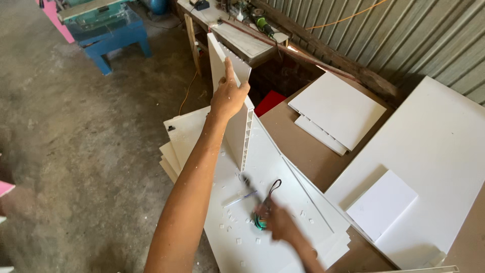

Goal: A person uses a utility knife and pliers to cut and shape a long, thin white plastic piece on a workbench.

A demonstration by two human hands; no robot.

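Seen from the head camera, a person stands over a workbench in a workshop walled with corrugated metal [404, 35]. At centre frame the left hand [228, 96] clasps the top edge of a white hollow-core panel [237, 101], fingers wrapped over the edge and index finger pointing up, holding the panel upright on its lower edge. The panel's cut end, facing the camera, shows a row of small cells. It stands on a stack of larger white panels [262, 212] that fills the lower middle of the frame and juts past the bench edge at left.

At lower centre the right hand [280, 225], blurred, rests on the stack with its fingers closed around a small green tool [260, 221] with a black looped strap [274, 187]; what kind of tool it is cannot be told. Just above it lie a dark, blurred object [247, 181] and a thin pen-like stick [241, 198], with small white offcuts [230, 217] scattered over the sheet.

At right, a big white sheet [439, 151] carries a small white square [381, 205]. Two more white boards [336, 108] lie stacked on the brown benchtop [303, 146] at upper centre. A blue stand [108, 35] sits on the concrete floor [76, 151] at upper left, and a green power tool [262, 23] rests on a shelf at top centre.
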